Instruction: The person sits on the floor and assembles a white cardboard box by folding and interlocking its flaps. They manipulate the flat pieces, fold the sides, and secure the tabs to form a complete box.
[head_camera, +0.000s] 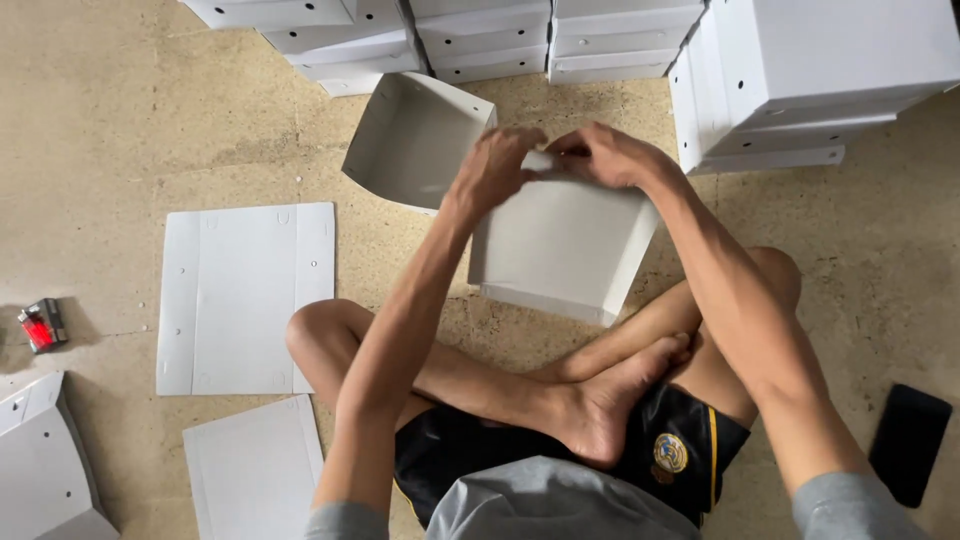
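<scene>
Head view, items as we find them:

Stacks of finished white cardboard boxes (480, 35) run along the top edge, with a taller leaning stack of white lidded boxes (800, 80) at upper right, small round holes in their sides. A half-folded white cardboard tray (415, 140) lies open on the beige concrete floor (120, 130) just left of the hands. Two flat white die-cut cardboard sheets sit to the left: one (240, 295) beside the left knee, another (255, 470) below it. A small red and grey lighter (40, 325) lies at far left; a black phone (908, 442) at lower right.

The white cardboard box being folded (560, 250) stands on the floor just beyond the crossed legs, tilted, its plain bottom panel towards us.

Our left hand (495, 170) curls over the box's top edge, fingers pinching a folded flap. Our right hand (605, 155) grips the same edge, fingertips meeting the left's.
</scene>
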